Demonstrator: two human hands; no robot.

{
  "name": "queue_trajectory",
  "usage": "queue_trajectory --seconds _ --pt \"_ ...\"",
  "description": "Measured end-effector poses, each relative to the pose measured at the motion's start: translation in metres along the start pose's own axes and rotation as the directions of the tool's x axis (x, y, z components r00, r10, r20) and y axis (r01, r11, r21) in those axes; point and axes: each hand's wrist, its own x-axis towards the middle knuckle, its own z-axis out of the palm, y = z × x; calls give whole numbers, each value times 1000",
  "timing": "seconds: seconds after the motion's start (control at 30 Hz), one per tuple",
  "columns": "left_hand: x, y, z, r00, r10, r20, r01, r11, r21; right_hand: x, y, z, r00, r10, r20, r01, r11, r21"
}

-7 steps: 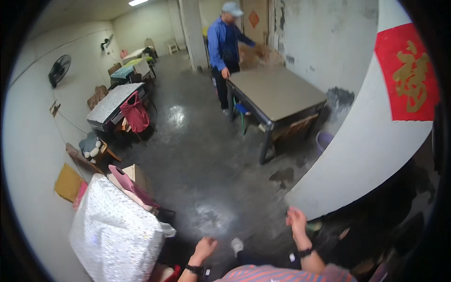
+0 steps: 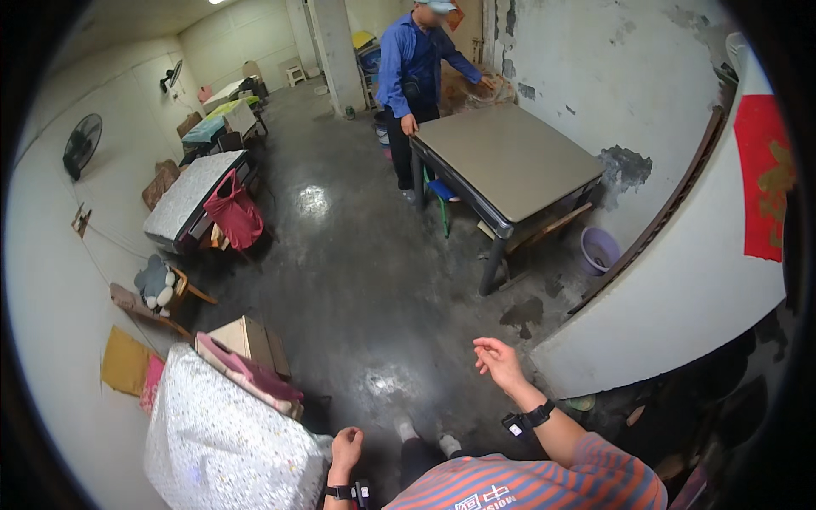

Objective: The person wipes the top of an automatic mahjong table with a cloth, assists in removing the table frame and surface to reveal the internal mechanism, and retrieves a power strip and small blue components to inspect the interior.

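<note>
Silver-covered table [image 2: 242,433] at lower left, just beside your left hand [image 2: 346,446]: fingers curled, can't tell if closed. Your right hand [image 2: 500,361]: empty, fingers loosely bent, mid-air. Your striped shirt [image 2: 557,478] has white lettering [image 2: 486,500]; red poster [image 2: 756,204], gold writing [image 2: 776,183].

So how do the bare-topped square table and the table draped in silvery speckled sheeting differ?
The bare-topped square table shows a brownish top; the draped table wears silvery speckled sheeting. The square table's dark legs show, while the draped table's are hidden. A co-worker's hand touches the square table; the left hand hangs beside the draped table. Both have broad tops.
</note>
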Motion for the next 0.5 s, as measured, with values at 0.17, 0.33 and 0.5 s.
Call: queue_trajectory --seconds 0.17,0.33,0.5 --pt "-1 -32 29 966 -116 232 105 993 58 -11 27 -34 945 213 -246 -239 968 -78" --pt "131 40 46 927 -55 371 12 993 117 48 49 -73 862 302 -408 -347 937 -39" --pt "275 149 57 899 61 434 -134 981 140 145 59 -127 740 353 -573 -403 914 44"
